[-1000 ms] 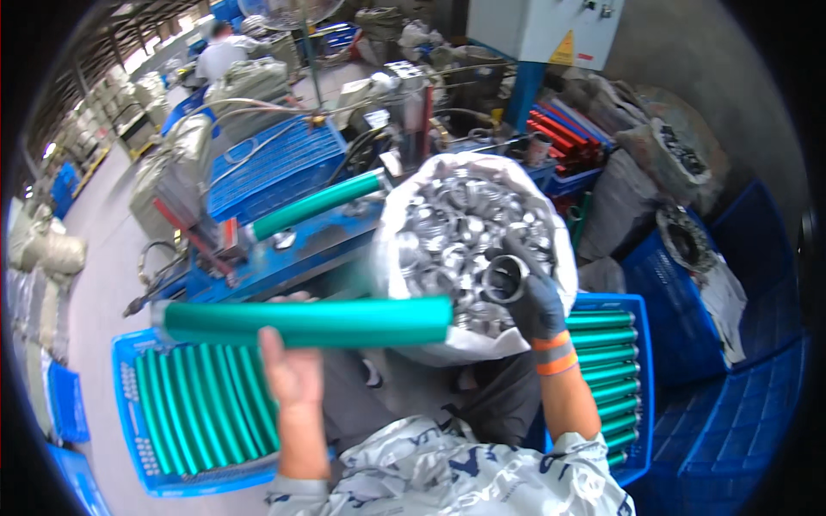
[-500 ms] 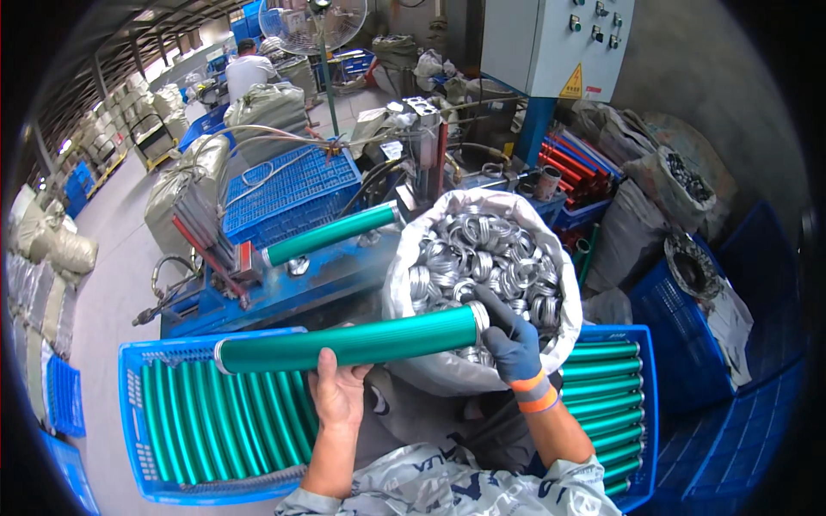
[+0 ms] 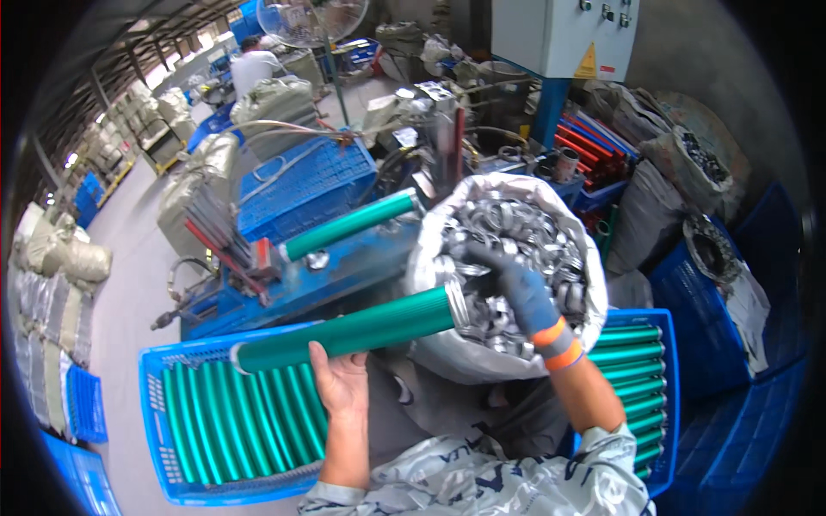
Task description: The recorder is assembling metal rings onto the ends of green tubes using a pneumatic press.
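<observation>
A ribbed green metal tube lies across my bare left hand. Its thumb presses the near side and the fingers are under the tube. Silver rings sit at the tube's right end, beside the rim of a white sack. That sack is full of loose silver metal rings. My right hand, in a dark blue-grey glove with an orange-striped cuff, is over the rings, apart from the tube. One finger stretches left; the hand is somewhat blurred and its other fingers are partly hidden.
Blue crates of green tubes stand at left and right. Beyond is a blue machine bench bearing another green tube. A control cabinet stands behind. A person sits in the far background.
My right hand has left the tube's right end and moved up over the rings in the sack. My left hand still holds the tube. The whole view has shifted slightly.
</observation>
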`<state>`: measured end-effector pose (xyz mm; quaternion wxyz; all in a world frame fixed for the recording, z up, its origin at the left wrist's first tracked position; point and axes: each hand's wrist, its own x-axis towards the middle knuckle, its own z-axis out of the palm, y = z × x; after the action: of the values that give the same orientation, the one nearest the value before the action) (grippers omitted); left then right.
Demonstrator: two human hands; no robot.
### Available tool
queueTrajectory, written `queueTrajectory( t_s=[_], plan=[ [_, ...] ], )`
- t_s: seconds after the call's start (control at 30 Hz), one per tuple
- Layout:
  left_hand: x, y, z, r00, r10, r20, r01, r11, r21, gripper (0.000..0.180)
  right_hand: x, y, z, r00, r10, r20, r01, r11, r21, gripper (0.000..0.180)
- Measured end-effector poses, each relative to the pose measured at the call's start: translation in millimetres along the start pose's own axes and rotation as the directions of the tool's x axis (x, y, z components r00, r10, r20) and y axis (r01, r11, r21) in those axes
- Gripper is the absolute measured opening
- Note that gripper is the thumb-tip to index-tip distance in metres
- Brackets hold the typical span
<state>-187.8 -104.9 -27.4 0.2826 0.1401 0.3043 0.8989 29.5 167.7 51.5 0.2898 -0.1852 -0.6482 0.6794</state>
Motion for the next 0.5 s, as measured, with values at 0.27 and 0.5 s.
queueTrajectory(
  t_s=[0.27, 0.5],
  plan=[
    [34, 23, -44, 0.982, -0.052, -0.181, 0.018, 0.983, -0.184, 0.067, 208, 10, 47, 0.99, -0.093, 0.106, 0.122, 0.939, -0.321, 0.059],
    [31, 90, -106, 0.949, 0.058, -0.309, -0.105, 0.985, -0.136, 0.058, 379, 120, 157, 0.964, -0.043, 0.263, 0.265, 0.05, -0.963, 0.031]
  ],
)
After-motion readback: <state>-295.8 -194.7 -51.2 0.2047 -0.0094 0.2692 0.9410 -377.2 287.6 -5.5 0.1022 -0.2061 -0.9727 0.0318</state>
